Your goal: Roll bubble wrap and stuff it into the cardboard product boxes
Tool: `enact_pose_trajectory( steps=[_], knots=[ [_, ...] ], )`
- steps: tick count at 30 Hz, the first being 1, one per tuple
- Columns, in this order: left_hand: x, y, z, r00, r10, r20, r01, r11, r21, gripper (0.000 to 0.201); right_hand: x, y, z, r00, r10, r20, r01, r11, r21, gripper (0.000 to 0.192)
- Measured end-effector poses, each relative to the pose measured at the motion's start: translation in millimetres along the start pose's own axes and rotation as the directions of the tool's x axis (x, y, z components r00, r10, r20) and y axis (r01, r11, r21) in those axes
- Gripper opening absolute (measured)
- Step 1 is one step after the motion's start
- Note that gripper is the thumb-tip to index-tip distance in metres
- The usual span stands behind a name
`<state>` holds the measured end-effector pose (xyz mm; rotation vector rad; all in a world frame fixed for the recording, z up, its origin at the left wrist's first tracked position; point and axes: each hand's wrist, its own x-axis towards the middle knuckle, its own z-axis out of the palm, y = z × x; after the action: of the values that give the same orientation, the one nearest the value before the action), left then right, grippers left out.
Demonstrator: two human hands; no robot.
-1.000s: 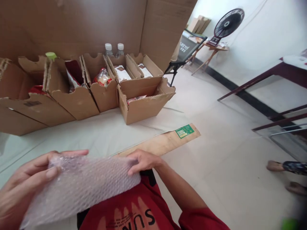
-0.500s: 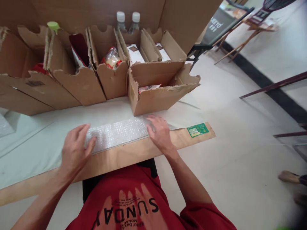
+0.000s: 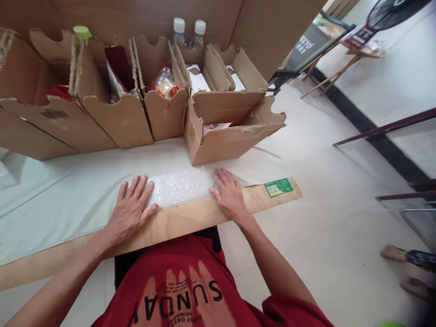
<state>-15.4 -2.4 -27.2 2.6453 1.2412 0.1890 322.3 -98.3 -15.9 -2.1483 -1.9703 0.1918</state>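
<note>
A strip of bubble wrap lies flat along the front of the table, partly over the pale green cloth and beside the bare wooden edge. My left hand rests on the left end of the strip, palm down with the fingers spread. At the other end, my right hand lies with its fingers stretched out and slightly blurred. Neither hand grips anything.
Behind the strip stands a cardboard box with a packet inside. Several open cardboard bins line the back, with two white-capped bottles behind. A folding chair and a fan stand right; another person's feet show on the floor.
My left hand has moved right and flattened onto the bubble wrap, its fingers now spread. My right hand stays near the right end, its fingers straighter. The view has shifted slightly.
</note>
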Motion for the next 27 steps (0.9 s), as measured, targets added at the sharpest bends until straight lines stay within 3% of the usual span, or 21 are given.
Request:
enact_pose_trajectory(
  steps=[2,5,7,11,14,18,20,22,24,27],
  knots=[
    [-2.9,-1.9,-8.3,0.991,-0.109,-0.072,0.108,0.994,-0.025,0.061,-0.7,9.5,-10.2,0.991,0.097,-0.087,-0.098,0.995,-0.012,0.039],
    [-10.7,-5.0,-21.9,0.918,-0.34,-0.207,0.35,0.937,0.013,0.063,15.1,-5.8,-10.9,0.983,0.108,-0.147,-0.113,0.993,-0.022,0.035],
    [-15.1,-5.4,-27.3,0.878,-0.437,-0.196,0.453,0.89,0.043,0.058,31.6,-24.3,-5.0,0.986,0.115,-0.124,-0.118,0.993,-0.014,0.033],
    [-13.8,-5.1,-30.3,0.858,-0.5,-0.118,0.501,0.865,-0.019,0.029,45.8,-47.1,1.0,0.984,0.172,-0.05,-0.158,0.966,0.206,0.013],
    [-2.1,-10.9,-43.7,0.873,-0.483,-0.07,0.472,0.872,-0.126,0.019,22.8,-50.8,-4.1,0.981,0.191,-0.014,-0.166,0.883,0.438,0.011],
    [43.6,-22.0,-75.1,0.935,-0.322,-0.148,0.307,0.944,-0.118,0.012,-29.5,-75.3,-4.4,0.971,0.23,0.057,-0.188,0.599,0.779,0.067],
    [77.5,-24.2,-81.9,0.961,-0.195,-0.194,0.186,0.981,-0.063,0.011,-48.5,-97.4,2.4,0.973,0.216,0.088,-0.195,0.551,0.811,0.078],
    [104.4,-23.3,-78.3,0.973,-0.098,-0.211,0.092,0.995,-0.038,0.017,-59.0,-116.9,10.3,0.977,0.176,0.119,-0.197,0.544,0.816,0.066],
    [109.0,-19.1,-67.3,0.971,-0.003,-0.239,-0.007,0.999,-0.043,0.034,-62.8,-127.5,14.6,0.976,0.125,0.179,-0.218,0.528,0.821,0.048],
    [62.0,-3.8,-49.1,0.948,0.148,-0.281,-0.192,0.972,-0.134,0.044,-61.1,-126.9,11.6,0.948,0.071,0.31,-0.309,0.434,0.846,0.04]
  ],
)
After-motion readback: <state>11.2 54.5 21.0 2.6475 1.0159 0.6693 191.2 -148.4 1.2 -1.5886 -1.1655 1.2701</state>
